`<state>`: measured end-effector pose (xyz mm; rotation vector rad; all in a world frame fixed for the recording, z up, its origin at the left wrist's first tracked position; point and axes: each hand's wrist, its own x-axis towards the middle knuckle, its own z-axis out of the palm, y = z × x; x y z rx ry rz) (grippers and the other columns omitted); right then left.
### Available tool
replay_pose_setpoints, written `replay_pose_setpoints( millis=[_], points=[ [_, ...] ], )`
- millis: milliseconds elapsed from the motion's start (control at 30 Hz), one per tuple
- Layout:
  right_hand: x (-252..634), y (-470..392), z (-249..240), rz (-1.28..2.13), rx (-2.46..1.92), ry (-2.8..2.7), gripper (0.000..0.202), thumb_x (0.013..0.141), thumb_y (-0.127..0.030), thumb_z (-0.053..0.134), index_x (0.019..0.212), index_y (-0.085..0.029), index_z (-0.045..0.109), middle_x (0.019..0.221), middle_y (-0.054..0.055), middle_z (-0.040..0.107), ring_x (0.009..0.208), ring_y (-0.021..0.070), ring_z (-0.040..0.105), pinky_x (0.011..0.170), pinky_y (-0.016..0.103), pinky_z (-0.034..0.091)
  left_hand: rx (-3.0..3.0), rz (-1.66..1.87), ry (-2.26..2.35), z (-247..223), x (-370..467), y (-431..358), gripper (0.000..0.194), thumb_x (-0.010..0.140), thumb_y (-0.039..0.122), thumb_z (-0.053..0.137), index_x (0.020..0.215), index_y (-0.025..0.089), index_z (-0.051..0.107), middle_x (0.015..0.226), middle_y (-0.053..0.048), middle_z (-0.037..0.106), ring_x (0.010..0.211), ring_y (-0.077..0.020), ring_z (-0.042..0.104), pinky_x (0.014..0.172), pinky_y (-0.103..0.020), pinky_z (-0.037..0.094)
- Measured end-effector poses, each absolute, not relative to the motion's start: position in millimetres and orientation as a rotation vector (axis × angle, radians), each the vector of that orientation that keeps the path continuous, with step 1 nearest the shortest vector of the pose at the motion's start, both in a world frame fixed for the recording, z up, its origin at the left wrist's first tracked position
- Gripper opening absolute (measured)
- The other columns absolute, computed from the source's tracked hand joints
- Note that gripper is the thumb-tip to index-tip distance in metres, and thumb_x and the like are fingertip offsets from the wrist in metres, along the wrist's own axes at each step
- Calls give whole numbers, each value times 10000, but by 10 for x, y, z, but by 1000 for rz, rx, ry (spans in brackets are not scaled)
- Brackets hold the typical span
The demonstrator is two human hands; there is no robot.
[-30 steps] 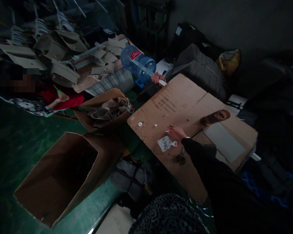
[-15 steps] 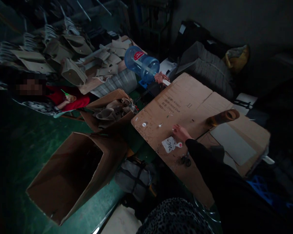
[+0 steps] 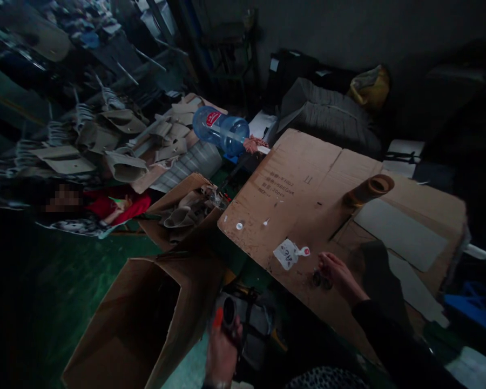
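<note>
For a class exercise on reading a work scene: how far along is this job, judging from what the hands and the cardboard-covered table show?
Done: little shows as finished. In hand: the right hand rests on the scissors lying on the cardboard sheet; the left hand holds a dark cylindrical object with an orange tip. Left: the white tag lies untouched, and the big carton looks empty, though dim.

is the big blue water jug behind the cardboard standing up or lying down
Lying down. The big translucent blue water jug rests on its side, its red label facing up and its neck pointing right toward the flattened brown cardboard sheet.

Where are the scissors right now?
In the head view, the scissors lie on the cardboard sheet, low and right of centre, under the right hand's fingertips, just below the white paper tag.
</note>
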<state>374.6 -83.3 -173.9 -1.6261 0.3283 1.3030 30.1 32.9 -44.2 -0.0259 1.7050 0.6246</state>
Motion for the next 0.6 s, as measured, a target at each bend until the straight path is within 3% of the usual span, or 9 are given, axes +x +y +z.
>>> replay_pose_setpoints(
  millis=[100, 233, 367, 500, 600],
  points=[
    [3649, -1040, -1770, 1338, -1532, 414, 725, 527, -669, 958, 960, -192, 625, 697, -42, 581, 623, 109, 588, 541, 196, 468, 45, 591, 1552, -1044, 871, 888, 431, 739, 330, 873, 1085, 190, 658, 899, -30, 691, 619, -116, 628, 491, -202, 480],
    [3664, -1257, -1784, 1331, -1509, 407, 625, 632, -610, 938, 1010, -191, 670, 834, 13, 654, 710, 135, 617, 582, 221, 472, 380, 593, 1421, -1600, 1638, 1640, 756, 593, 461, 943, 1213, 237, 574, 873, 40, 599, 580, -83, 566, 436, -164, 365],
    [3737, -1350, -1784, 1337, -1514, 371, 492, 726, -568, 880, 985, -202, 678, 860, 26, 660, 758, 160, 607, 665, 268, 500, 905, 564, 1525, -2022, 2258, 2262, 736, 704, 395, 849, 1336, 201, 527, 829, 32, 599, 567, -90, 533, 494, -199, 406],
    [3782, -1332, -1717, 1332, -1560, 377, 490, 741, -580, 846, 998, -211, 652, 808, 12, 618, 697, 143, 548, 600, 246, 426, 1155, 563, 1646, -2474, 2660, 2605, 737, 706, 217, 881, 1350, 183, 524, 1104, -80, 671, 934, -192, 673, 844, -325, 567],
    [3828, -1252, -1587, 1346, -1666, 231, 485, 762, -624, 775, 945, -199, 632, 781, 19, 599, 671, 146, 509, 591, 258, 395, 1340, 530, 1707, -2773, 2787, 2698, 790, 721, 175, 872, 1397, 154, 463, 1369, -176, 589, 1262, -279, 594, 1107, -439, 487]
  ],
)
